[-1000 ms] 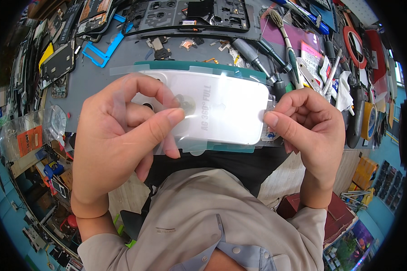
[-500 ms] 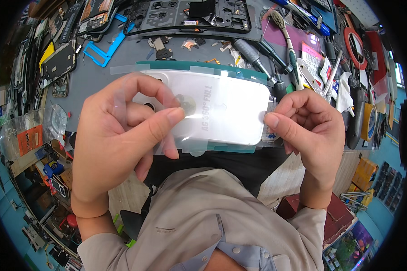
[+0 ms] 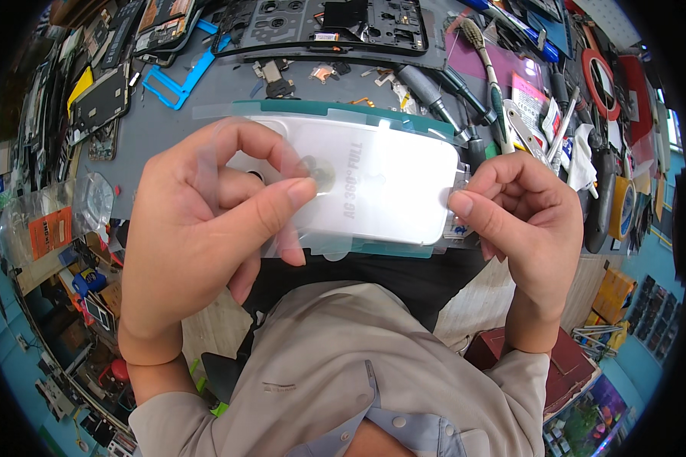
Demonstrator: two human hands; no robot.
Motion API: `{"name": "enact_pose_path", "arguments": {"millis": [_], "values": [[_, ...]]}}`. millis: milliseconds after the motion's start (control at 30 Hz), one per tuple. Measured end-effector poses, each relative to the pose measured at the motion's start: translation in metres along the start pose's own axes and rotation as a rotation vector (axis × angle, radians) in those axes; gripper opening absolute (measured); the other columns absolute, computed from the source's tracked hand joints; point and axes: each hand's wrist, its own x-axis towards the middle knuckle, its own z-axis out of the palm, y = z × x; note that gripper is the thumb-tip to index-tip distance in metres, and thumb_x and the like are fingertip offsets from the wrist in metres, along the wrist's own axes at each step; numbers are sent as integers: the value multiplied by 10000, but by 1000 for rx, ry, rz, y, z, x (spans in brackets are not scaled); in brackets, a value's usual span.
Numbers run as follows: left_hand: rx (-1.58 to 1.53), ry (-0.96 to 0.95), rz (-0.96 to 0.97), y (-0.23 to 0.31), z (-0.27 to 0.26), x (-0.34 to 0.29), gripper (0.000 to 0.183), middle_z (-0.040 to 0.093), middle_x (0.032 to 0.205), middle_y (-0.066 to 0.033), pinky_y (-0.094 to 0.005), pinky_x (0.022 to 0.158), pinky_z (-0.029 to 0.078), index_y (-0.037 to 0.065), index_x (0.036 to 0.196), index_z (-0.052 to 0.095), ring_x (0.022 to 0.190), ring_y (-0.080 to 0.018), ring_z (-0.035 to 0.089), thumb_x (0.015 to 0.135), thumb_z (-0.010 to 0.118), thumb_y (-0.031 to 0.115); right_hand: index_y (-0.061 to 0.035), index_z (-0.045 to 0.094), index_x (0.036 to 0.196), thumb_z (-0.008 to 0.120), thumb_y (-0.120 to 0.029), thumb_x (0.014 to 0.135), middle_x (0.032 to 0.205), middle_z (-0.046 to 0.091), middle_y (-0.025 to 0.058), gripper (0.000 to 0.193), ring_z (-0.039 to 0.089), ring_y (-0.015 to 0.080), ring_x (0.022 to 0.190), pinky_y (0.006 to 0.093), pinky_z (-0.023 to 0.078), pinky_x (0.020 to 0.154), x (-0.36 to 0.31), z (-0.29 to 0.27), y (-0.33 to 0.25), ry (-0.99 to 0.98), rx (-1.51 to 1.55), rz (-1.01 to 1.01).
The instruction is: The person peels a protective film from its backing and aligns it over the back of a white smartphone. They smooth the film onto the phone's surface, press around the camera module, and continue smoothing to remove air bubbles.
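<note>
A white phone [image 3: 411,186] lies face down on the near part of the bench, its back up, under a clear protective film [image 3: 329,242] with printing on it. Green edging [image 3: 320,111] shows along the far and near sides of the phone. My left hand [image 3: 198,217] pinches the film over the phone's left end, thumb against fingertips, and hides most of the camera area. At the opposite end, my right hand [image 3: 522,217] has its thumb and finger closed on a clear film edge beside the phone.
Beyond the phone lie an opened phone frame [image 3: 324,27], a blue plastic bracket [image 3: 181,84] and small loose parts. Screwdrivers [image 3: 427,91], a brush [image 3: 476,46] and metal tweezers crowd the right. A clear bag with an orange label [image 3: 51,231] lies at left.
The phone and film appear slightly further right in the picture. Both hands keep their pinches, with the left thumb a little further right.
</note>
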Motion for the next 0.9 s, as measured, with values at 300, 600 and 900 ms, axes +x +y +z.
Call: {"name": "enact_pose_path", "arguments": {"millis": [300, 600, 900], "values": [[11, -30, -16, 2, -3, 2, 196, 750, 801, -130, -231, 322, 386, -81, 1121, 639, 546, -146, 723, 1048, 771, 44, 25, 733, 1018, 909, -30, 935, 856, 752, 44, 202, 547, 6, 581, 172, 382, 490, -1, 0, 1, 3, 10, -13], [-31, -29, 25, -4, -5, 1, 187, 753, 828, -136, -228, 319, 397, -83, 1121, 639, 563, -150, 736, 1050, 765, 36, 27, 739, 1016, 903, -29, 934, 856, 761, 51, 192, 552, 7, 579, 171, 383, 492, -1, 0, 3, 7, 16, -33], [-11, -35, 1, 1, -3, 2, 187, 751, 782, -134, -224, 325, 383, -83, 1118, 643, 545, -136, 720, 1050, 770, 37, 31, 739, 1012, 902, -19, 923, 846, 757, 54, 193, 548, 12, 571, 173, 380, 492, -1, -1, 3, 10, 33, -26]]}}
